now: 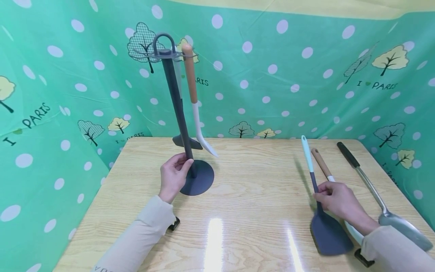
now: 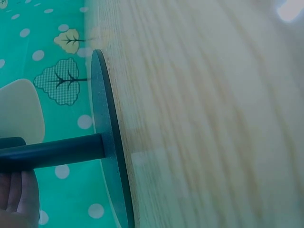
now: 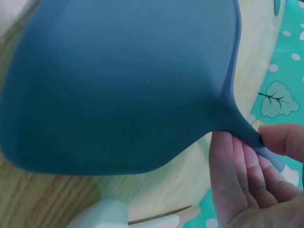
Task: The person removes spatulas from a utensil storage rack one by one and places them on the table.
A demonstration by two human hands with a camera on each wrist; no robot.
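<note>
In the head view, my left hand (image 1: 174, 174) grips the black pole of a utensil rack (image 1: 176, 100) just above its round base (image 1: 204, 180). From the rack's top ring hang a white utensil with a wooden handle (image 1: 190, 77) and a dark-bladed utensil (image 1: 178, 141), partly behind the pole. The left wrist view shows fingers (image 2: 20, 192) against the pole. My right hand (image 1: 340, 201) pinches the neck of a dark spatula (image 1: 330, 236) with a mint handle. Its handle points away from me. In the right wrist view the broad blade (image 3: 128, 90) fills much of the frame.
Beside the right hand lies a white utensil with a brown handle (image 1: 321, 162), partly covered by that hand. Farther right rests a metal turner with a black grip (image 1: 370, 185). A green dotted cloth (image 1: 258, 75) hangs behind the wooden table (image 1: 251, 181).
</note>
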